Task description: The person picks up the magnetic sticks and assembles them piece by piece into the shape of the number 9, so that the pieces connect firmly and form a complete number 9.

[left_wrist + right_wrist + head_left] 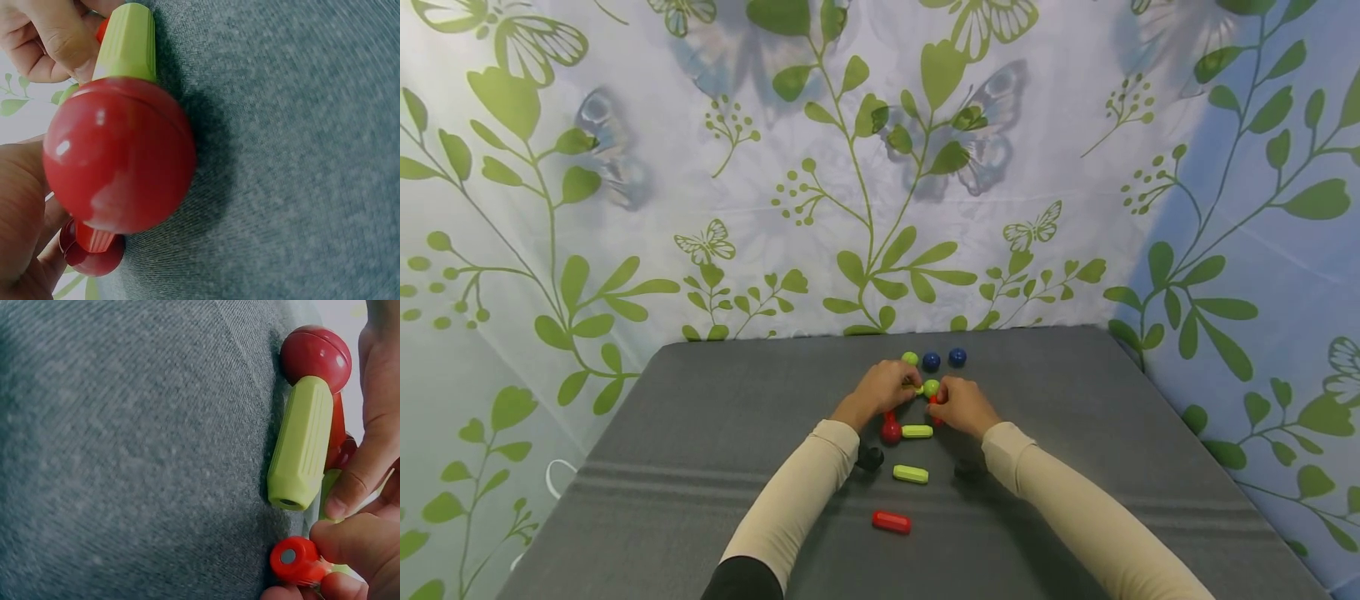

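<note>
My left hand pinches a yellow-green magnetic rod beside a green ball. My right hand grips a red magnetic rod at the same ball, its grey-tipped end facing the right wrist view. Close under the left hand is a red ball with another yellow-green rod reaching from it toward the right hand. A red rod runs from this ball to a second red ball, partly hidden behind the left fingers in the head view.
Two blue balls and a green ball sit beyond the hands on the grey table. Nearer the body lie a loose yellow-green rod and a loose red rod. A patterned curtain hangs behind the table.
</note>
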The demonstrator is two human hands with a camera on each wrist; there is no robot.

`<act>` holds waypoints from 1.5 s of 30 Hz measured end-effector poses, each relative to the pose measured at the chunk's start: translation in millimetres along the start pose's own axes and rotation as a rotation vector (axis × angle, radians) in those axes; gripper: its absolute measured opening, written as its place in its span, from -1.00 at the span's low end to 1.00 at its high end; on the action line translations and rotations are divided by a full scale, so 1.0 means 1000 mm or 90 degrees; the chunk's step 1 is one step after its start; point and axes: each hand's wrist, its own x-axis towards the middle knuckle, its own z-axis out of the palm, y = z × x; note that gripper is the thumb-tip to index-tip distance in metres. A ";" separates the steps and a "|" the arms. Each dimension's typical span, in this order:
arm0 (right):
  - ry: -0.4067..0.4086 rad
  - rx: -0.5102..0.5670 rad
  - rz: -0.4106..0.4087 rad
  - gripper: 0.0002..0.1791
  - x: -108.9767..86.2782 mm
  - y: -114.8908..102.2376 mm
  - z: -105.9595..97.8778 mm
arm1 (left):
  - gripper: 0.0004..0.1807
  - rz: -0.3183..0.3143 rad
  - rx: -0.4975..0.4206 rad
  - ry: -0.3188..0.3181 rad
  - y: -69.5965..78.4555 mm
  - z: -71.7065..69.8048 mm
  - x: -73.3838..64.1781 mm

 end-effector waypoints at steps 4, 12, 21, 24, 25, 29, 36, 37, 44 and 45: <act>-0.007 -0.009 -0.013 -0.72 0.001 0.000 -0.003 | -0.84 0.006 -0.011 0.008 -0.003 -0.001 -0.005; 0.033 -0.102 -0.014 -0.57 0.018 0.012 -0.041 | -0.79 0.076 -0.030 0.071 0.006 -0.016 -0.025; 0.062 -0.173 -0.109 -0.48 0.045 0.043 -0.054 | -0.74 0.222 -0.052 0.015 0.035 -0.030 -0.053; 0.072 -0.187 -0.115 -0.52 0.050 0.050 -0.052 | -0.76 0.233 -0.022 -0.006 0.037 -0.024 -0.055; 0.074 -0.190 -0.116 -0.53 0.050 0.051 -0.052 | -0.77 0.236 -0.003 -0.010 0.037 -0.021 -0.055; 0.078 -0.202 -0.115 -0.56 0.052 0.060 -0.049 | -0.80 0.241 0.069 -0.027 0.036 -0.009 -0.057; 0.066 -0.205 -0.121 -0.66 0.053 0.060 -0.045 | -0.79 0.234 0.143 -0.043 0.033 0.000 -0.060; 0.067 -0.204 -0.125 -0.67 0.053 0.059 -0.044 | -0.79 0.232 0.149 -0.040 0.033 0.000 -0.061; 0.049 -0.180 -0.149 -0.67 0.051 0.049 -0.037 | -0.79 0.222 0.162 -0.012 0.027 -0.001 -0.065; 0.043 -0.176 -0.151 -0.67 0.049 0.047 -0.037 | -0.79 0.222 0.160 -0.008 0.025 -0.001 -0.065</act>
